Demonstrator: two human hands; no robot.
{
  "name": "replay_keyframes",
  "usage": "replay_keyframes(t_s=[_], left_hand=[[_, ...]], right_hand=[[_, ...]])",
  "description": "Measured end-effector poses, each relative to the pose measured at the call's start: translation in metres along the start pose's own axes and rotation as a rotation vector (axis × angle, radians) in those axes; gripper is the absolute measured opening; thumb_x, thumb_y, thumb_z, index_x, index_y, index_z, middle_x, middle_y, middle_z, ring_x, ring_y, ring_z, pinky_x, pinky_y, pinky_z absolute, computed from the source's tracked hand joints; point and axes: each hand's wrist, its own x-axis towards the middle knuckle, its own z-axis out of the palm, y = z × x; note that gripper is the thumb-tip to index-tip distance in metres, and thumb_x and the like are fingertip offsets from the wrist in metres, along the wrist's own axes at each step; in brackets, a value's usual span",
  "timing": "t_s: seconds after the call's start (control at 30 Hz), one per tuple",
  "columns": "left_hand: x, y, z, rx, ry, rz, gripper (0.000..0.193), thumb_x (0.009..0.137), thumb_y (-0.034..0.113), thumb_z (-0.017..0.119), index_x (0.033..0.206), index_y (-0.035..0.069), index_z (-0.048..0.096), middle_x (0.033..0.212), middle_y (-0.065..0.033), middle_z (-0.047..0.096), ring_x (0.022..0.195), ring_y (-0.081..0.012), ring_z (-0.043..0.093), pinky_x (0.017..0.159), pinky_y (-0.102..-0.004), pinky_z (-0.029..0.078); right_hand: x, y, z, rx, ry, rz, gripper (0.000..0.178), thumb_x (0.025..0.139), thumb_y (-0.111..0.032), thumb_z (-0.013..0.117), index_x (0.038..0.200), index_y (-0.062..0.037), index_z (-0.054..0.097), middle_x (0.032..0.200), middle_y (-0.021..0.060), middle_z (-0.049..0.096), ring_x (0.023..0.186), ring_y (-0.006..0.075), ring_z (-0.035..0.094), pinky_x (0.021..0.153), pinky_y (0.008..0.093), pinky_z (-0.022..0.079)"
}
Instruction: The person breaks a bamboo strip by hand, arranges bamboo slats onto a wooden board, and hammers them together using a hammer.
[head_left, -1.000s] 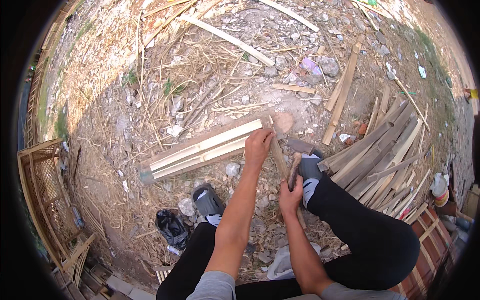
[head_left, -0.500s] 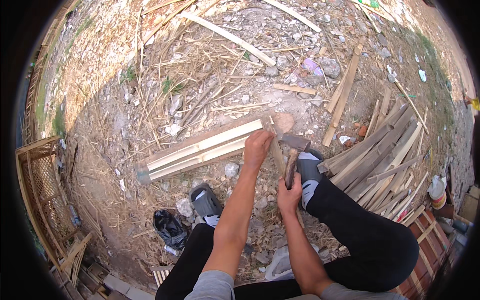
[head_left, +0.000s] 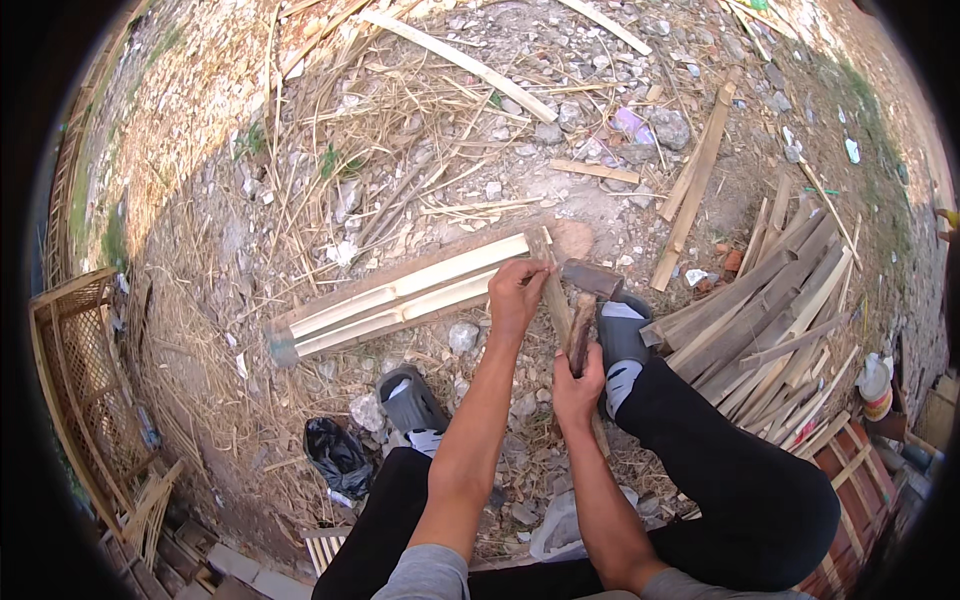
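My right hand (head_left: 578, 385) grips the wooden handle of a hammer (head_left: 592, 279), its dark metal head just right of an upright wooden strip (head_left: 556, 305). My left hand (head_left: 517, 300) is closed in a pinch beside that strip, near its upper end; what the fingertips hold is too small to make out. Under the strip's far end, two pale split bamboo slats (head_left: 410, 290) lie side by side on a long board (head_left: 335, 305) on the ground. At the board's left end is a greyish-blue patch.
My shoed feet flank the work, with a grey clog (head_left: 624, 335) right of the hammer. A stack of weathered slats (head_left: 765, 300) lies at right, near a bucket (head_left: 875, 385). A black plastic bag (head_left: 340, 455) sits at lower left; a lattice frame (head_left: 90, 380) stands at far left.
The hammer head has tilted slightly and sits a little higher beside the strip. My left hand's fingertips have shifted slightly right. The view has moved a little.
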Motion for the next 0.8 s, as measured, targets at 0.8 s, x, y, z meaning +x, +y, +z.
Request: replay_keyframes(t_s=[0.8], left_hand=[[0.001, -0.015, 0.003, -0.037, 0.030, -0.033, 0.013, 0.076, -0.005, 0.067, 0.087, 0.001, 0.070, 0.089, -0.0095, 0.070, 0.080, -0.0165, 0.067, 0.072, -0.0282, 0.053]], right_hand=[[0.009, -0.013, -0.001, -0.094, -0.033, -0.163, 0.043, 0.083, -0.020, 0.071, 0.119, 0.0006, 0.057, 0.090, 0.0215, 0.067, 0.084, 0.0367, 0.068, 0.073, 0.0395, 0.051]])
